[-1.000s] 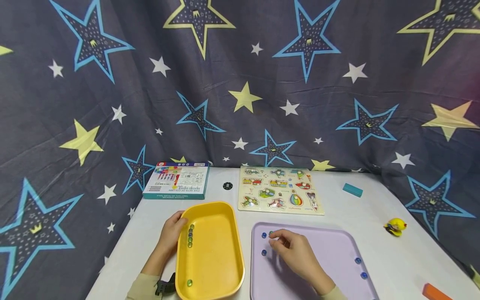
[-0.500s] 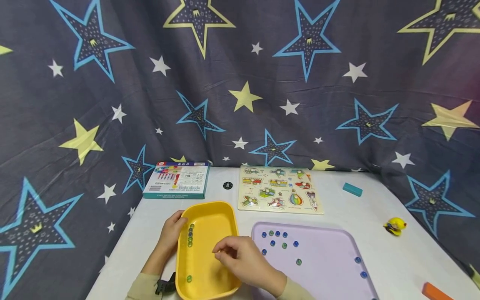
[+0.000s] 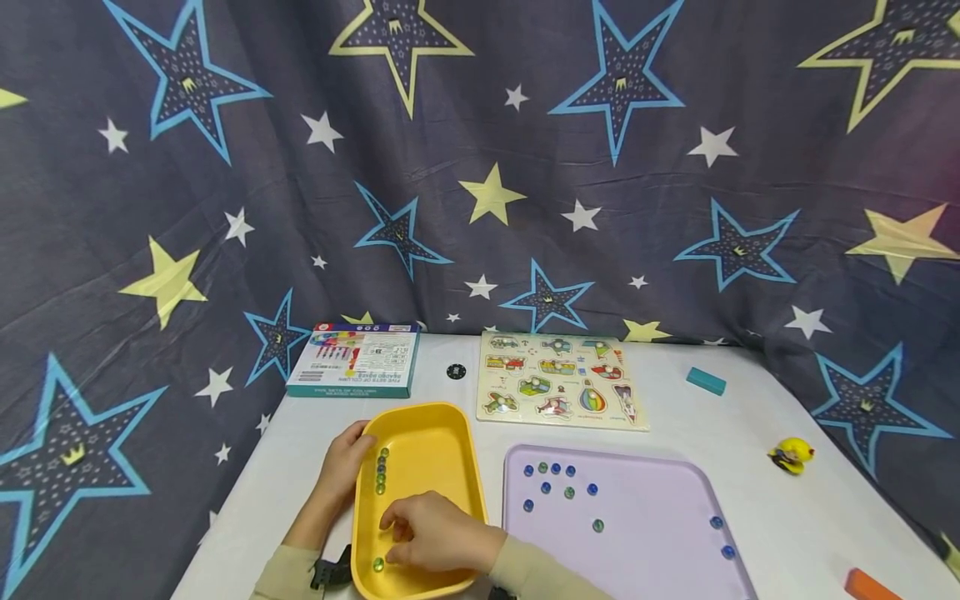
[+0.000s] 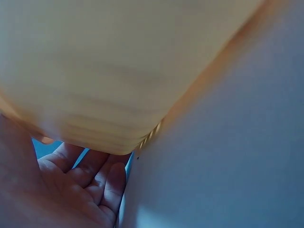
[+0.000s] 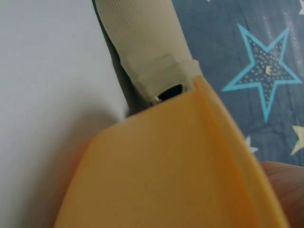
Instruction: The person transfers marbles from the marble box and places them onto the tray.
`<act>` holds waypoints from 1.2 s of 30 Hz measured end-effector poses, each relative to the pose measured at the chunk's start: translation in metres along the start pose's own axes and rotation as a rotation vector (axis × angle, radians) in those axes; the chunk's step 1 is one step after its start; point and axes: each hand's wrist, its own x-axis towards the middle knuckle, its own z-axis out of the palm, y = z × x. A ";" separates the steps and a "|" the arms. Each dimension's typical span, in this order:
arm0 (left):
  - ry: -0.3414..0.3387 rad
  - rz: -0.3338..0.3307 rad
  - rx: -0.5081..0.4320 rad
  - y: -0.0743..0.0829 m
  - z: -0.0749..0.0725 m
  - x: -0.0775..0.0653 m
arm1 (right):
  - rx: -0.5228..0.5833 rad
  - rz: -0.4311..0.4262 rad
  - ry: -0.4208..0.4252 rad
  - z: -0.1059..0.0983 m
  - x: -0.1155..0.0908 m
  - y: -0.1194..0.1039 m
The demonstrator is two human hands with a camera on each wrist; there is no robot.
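My left hand point(image 3: 347, 463) grips the left rim of a yellow tray point(image 3: 431, 446), thumb over the edge. In the left wrist view its fingers point(image 4: 114, 183) are under the tray. Over the lower part of the tray's inside is my right hand point(image 3: 442, 533), thumb and forefinger apart and bent. The fingertips are close to a single green glass marble point(image 3: 378, 565), and no marble shows between them. Farther up, several green and blue marbles point(image 3: 381, 478) form a line along the left wall. The right wrist view mostly shows the yellow tray's outer wall point(image 5: 142, 175).
To the right lies a lilac tray point(image 3: 652, 533) with several blue and green marbles point(image 3: 570, 492). Behind are a boxed toy point(image 3: 356, 362), a black round chip point(image 3: 456, 372) and a wooden puzzle board point(image 3: 562, 379). A teal block point(image 3: 706, 381), yellow toy point(image 3: 791, 455) and orange block point(image 3: 870, 585) lie at right.
My right hand has moved left from the lilac tray into the yellow tray, down near the single marble, and its thumb and forefinger have spread. My left hand keeps its grip.
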 end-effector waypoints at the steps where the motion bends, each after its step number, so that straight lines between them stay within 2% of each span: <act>1: -0.003 -0.004 -0.006 0.000 0.000 0.000 | -0.020 0.000 -0.012 0.002 0.001 -0.001; 9: -0.015 -0.001 -0.032 0.002 0.000 -0.002 | -0.075 -0.035 -0.099 0.012 0.005 -0.010; 16: -0.010 -0.014 -0.001 0.005 0.000 -0.004 | 0.033 -0.047 -0.207 0.014 -0.001 -0.013; 20: -0.005 -0.010 0.023 0.004 0.000 -0.004 | 0.036 -0.078 -0.218 0.013 -0.003 -0.012; 27: -0.004 -0.011 0.019 0.000 0.000 -0.002 | 0.055 -0.106 -0.287 0.015 -0.001 -0.006; 30: -0.007 -0.009 0.009 0.000 0.000 -0.002 | 0.027 -0.110 -0.280 0.016 -0.001 -0.004; 32: -0.015 -0.006 0.000 0.010 0.000 -0.007 | -0.026 -0.118 -0.253 0.015 -0.002 -0.003; 36: -0.025 -0.017 -0.010 0.027 0.000 -0.015 | -0.112 -0.117 -0.141 0.007 -0.006 -0.004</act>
